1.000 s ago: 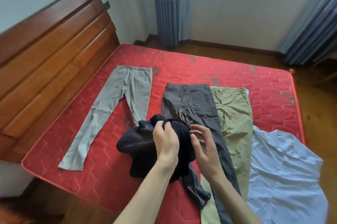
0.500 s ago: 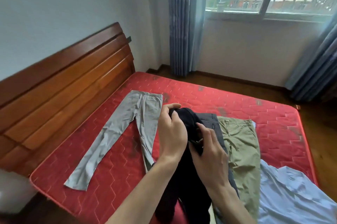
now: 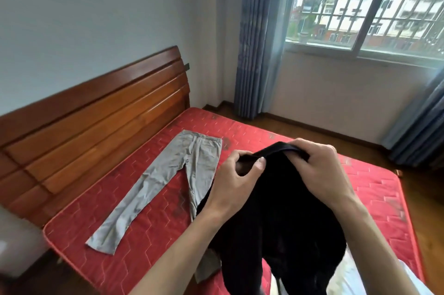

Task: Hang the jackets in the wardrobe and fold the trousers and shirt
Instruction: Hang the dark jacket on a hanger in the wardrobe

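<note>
The black jacket (image 3: 276, 210) is held up over the bed, approx. in front of the chest, by its top edge. It is pinched by the left hand (image 3: 237, 179), thumb on the near side and fingers curled behind the cloth, and gripped by the right hand (image 3: 322, 172), fingers folded over the same edge. The rest hangs down in a dark bunch; collar, sleeves and front vs. back can't be told apart.

Risks, as judged from here:
- The grip is only on a narrow strip of edge, so the jacket could be dropped if one hand is let go before the shoulders are found.
- If the edge held is a hem and not the collar, the jacket would be hung upside down or twisted.
- The hanging bulk could be dragged over the clothes below and their flat lay spoiled.
- No hanger or wardrobe is in view, so a carry w/ trailing cloth may be needed; a snag is possible.

Grey trousers (image 3: 165, 189) are laid flat on the red mattress (image 3: 149, 230), left of the jacket. Pale cloth (image 3: 346, 278) is partly seen under the right forearm; what it is can't be told. A wooden headboard (image 3: 96, 122) is at the left. Blue curtains (image 3: 259, 37) are hung beside a barred window (image 3: 370, 1). The floor (image 3: 422, 189) is wood.
</note>
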`<action>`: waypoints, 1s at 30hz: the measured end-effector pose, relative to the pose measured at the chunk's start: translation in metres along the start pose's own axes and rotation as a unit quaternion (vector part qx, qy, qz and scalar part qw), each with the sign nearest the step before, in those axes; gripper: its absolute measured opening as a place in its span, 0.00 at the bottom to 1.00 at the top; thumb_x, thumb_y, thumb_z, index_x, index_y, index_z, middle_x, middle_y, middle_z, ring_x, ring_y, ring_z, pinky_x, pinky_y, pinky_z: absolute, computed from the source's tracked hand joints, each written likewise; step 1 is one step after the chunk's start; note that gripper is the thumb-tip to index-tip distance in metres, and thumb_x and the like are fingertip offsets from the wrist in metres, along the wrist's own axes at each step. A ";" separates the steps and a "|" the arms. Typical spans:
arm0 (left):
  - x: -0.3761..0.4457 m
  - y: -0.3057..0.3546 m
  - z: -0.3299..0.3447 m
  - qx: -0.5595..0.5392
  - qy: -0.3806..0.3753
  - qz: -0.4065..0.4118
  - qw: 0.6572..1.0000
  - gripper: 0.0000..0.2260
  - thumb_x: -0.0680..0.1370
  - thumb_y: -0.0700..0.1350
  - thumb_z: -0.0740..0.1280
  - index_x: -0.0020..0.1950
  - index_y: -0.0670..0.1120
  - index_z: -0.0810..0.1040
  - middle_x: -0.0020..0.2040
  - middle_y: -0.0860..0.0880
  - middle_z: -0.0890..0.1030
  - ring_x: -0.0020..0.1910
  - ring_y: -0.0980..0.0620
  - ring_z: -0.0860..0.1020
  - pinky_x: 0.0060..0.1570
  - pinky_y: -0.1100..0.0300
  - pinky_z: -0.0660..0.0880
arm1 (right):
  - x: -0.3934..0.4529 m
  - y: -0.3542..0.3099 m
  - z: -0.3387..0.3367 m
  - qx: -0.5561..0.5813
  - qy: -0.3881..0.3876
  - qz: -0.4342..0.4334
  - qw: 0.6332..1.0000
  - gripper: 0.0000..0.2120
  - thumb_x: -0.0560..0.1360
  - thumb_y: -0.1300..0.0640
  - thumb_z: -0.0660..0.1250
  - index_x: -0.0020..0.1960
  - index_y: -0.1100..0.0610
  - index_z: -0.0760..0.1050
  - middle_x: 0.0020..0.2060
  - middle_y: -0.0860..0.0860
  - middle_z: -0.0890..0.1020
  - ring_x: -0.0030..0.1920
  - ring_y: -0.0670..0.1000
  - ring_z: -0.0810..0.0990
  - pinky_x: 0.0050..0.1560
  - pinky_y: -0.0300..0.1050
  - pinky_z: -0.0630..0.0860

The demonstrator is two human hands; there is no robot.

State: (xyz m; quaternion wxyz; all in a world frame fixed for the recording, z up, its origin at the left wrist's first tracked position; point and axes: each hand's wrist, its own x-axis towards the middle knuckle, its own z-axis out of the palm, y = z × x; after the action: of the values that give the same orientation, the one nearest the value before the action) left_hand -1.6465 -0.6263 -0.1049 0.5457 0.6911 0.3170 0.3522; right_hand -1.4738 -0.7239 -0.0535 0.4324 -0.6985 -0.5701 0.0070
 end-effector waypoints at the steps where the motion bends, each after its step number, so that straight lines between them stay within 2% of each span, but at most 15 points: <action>1: -0.001 -0.004 -0.005 0.021 -0.020 -0.001 1.000 0.11 0.78 0.60 0.72 0.55 0.56 0.81 0.45 0.55 0.87 0.46 0.57 0.86 0.49 0.56 0.84 | 0.006 -0.002 -0.006 0.020 -0.035 0.006 0.999 0.09 0.79 0.61 0.71 0.48 0.49 0.86 0.40 0.42 0.86 0.43 0.44 0.85 0.46 0.46 0.80; 4: -0.001 -0.020 -0.021 0.104 -0.060 0.004 0.993 0.08 0.79 0.56 0.73 0.48 0.52 0.84 0.34 0.50 0.85 0.33 0.54 0.83 0.40 0.53 0.80 | 0.019 -0.006 -0.020 0.062 -0.137 0.036 0.988 0.11 0.79 0.59 0.71 0.43 0.46 0.87 0.37 0.44 0.86 0.40 0.42 0.85 0.41 0.36 0.78; 6: 0.000 -0.036 -0.031 0.192 -0.072 -0.002 0.979 0.11 0.78 0.61 0.73 0.47 0.54 0.86 0.35 0.56 0.84 0.35 0.59 0.81 0.40 0.57 0.79 | 0.026 -0.007 -0.025 0.090 -0.186 0.068 0.976 0.08 0.79 0.56 0.72 0.44 0.47 0.88 0.37 0.47 0.87 0.39 0.45 0.86 0.40 0.36 0.79; 8: -0.002 -0.058 -0.034 0.248 -0.097 -0.019 0.964 0.14 0.76 0.64 0.73 0.48 0.54 0.87 0.43 0.58 0.81 0.43 0.59 0.79 0.45 0.63 0.76 | 0.030 -0.005 -0.031 0.130 -0.242 0.112 0.955 0.05 0.76 0.51 0.74 0.47 0.49 0.88 0.40 0.50 0.88 0.42 0.49 0.88 0.42 0.39 0.81; 10: -0.007 -0.081 -0.027 0.212 -0.141 -0.042 0.966 0.15 0.77 0.62 0.73 0.52 0.51 0.87 0.53 0.53 0.76 0.53 0.54 0.77 0.56 0.61 0.75 | 0.033 -0.002 -0.037 0.166 -0.297 0.156 0.927 0.13 0.71 0.46 0.75 0.49 0.53 0.88 0.43 0.55 0.89 0.45 0.54 0.89 0.44 0.44 0.83; 12: -0.017 -0.095 -0.015 0.149 -0.174 -0.049 0.972 0.20 0.80 0.63 0.69 0.55 0.46 0.85 0.56 0.51 0.78 0.56 0.52 0.78 0.61 0.53 0.76 | 0.035 0.004 -0.042 0.187 -0.338 0.189 0.903 0.17 0.69 0.46 0.76 0.50 0.57 0.88 0.46 0.58 0.89 0.46 0.56 0.89 0.44 0.45 0.83; 14: -0.026 -0.098 -0.009 0.063 -0.175 -0.066 0.980 0.25 0.81 0.65 0.64 0.55 0.42 0.81 0.47 0.51 0.80 0.47 0.54 0.78 0.52 0.50 0.76 | 0.037 0.016 -0.050 0.195 -0.364 0.219 0.884 0.18 0.69 0.44 0.78 0.48 0.59 0.88 0.45 0.59 0.88 0.42 0.55 0.88 0.39 0.44 0.82; 17: -0.023 -0.098 -0.016 -0.033 -0.134 -0.093 0.986 0.18 0.84 0.55 0.66 0.55 0.39 0.82 0.43 0.50 0.79 0.43 0.52 0.76 0.43 0.52 0.71 | 0.034 0.042 -0.066 0.175 -0.377 0.272 0.868 0.28 0.69 0.36 0.79 0.48 0.63 0.85 0.42 0.59 0.86 0.38 0.53 0.85 0.36 0.44 0.79; 20: -0.009 -0.076 -0.033 -0.042 -0.130 -0.076 0.988 0.12 0.83 0.52 0.69 0.50 0.44 0.83 0.39 0.50 0.81 0.37 0.52 0.78 0.34 0.63 0.72 | 0.025 0.068 -0.075 0.185 -0.381 0.304 0.853 0.28 0.69 0.38 0.79 0.56 0.60 0.86 0.52 0.61 0.87 0.46 0.56 0.87 0.43 0.46 0.83; 22: 0.002 -0.057 -0.042 -0.027 -0.134 -0.059 0.989 0.08 0.82 0.52 0.71 0.49 0.48 0.81 0.40 0.48 0.86 0.37 0.50 0.83 0.34 0.63 0.76 | 0.018 0.083 -0.075 0.212 -0.380 0.306 0.847 0.25 0.73 0.41 0.78 0.61 0.58 0.84 0.58 0.61 0.86 0.53 0.58 0.87 0.50 0.47 0.84; 24: 0.009 -0.043 -0.051 0.046 -0.126 -0.021 0.991 0.08 0.81 0.55 0.72 0.53 0.52 0.77 0.41 0.46 0.87 0.37 0.50 0.85 0.35 0.59 0.78 | 0.011 0.097 -0.073 0.232 -0.370 0.305 0.846 0.25 0.74 0.42 0.78 0.62 0.58 0.83 0.60 0.61 0.85 0.54 0.56 0.86 0.51 0.46 0.83; 25: 0.010 -0.039 -0.057 0.124 -0.115 0.026 0.985 0.11 0.80 0.59 0.71 0.56 0.55 0.75 0.40 0.48 0.86 0.35 0.56 0.84 0.36 0.61 0.78 | 0.008 0.103 -0.072 0.238 -0.365 0.307 0.846 0.25 0.74 0.41 0.78 0.62 0.58 0.83 0.60 0.61 0.85 0.53 0.55 0.86 0.51 0.45 0.83; 27: 0.008 -0.038 -0.066 0.297 -0.103 0.160 0.936 0.18 0.80 0.66 0.66 0.63 0.59 0.71 0.44 0.56 0.84 0.36 0.69 0.80 0.40 0.69 0.74 | 0.003 0.113 -0.071 0.243 -0.362 0.308 0.846 0.25 0.75 0.41 0.77 0.62 0.58 0.83 0.61 0.62 0.84 0.54 0.55 0.86 0.52 0.45 0.83; 28: 0.004 -0.038 -0.067 0.344 -0.123 0.223 0.904 0.21 0.80 0.68 0.64 0.66 0.58 0.70 0.47 0.56 0.83 0.38 0.71 0.78 0.41 0.71 0.73 | 0.001 0.117 -0.071 0.247 -0.364 0.308 0.844 0.24 0.76 0.41 0.76 0.64 0.58 0.82 0.62 0.62 0.84 0.56 0.56 0.86 0.53 0.45 0.83; 30: -0.006 -0.045 -0.064 0.399 -0.198 0.307 0.841 0.23 0.81 0.68 0.63 0.67 0.54 0.74 0.50 0.55 0.81 0.39 0.63 0.80 0.41 0.64 0.77 | 0.001 0.121 -0.072 0.253 -0.374 0.307 0.837 0.23 0.79 0.42 0.74 0.66 0.57 0.82 0.63 0.60 0.84 0.60 0.58 0.85 0.55 0.46 0.82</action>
State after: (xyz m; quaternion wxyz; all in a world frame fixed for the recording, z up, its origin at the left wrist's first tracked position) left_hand -1.7057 -0.5880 -0.1394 0.1376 0.9662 0.0868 0.2000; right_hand -1.3413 -0.7634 -0.0819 0.3233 -0.6480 -0.4228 0.5448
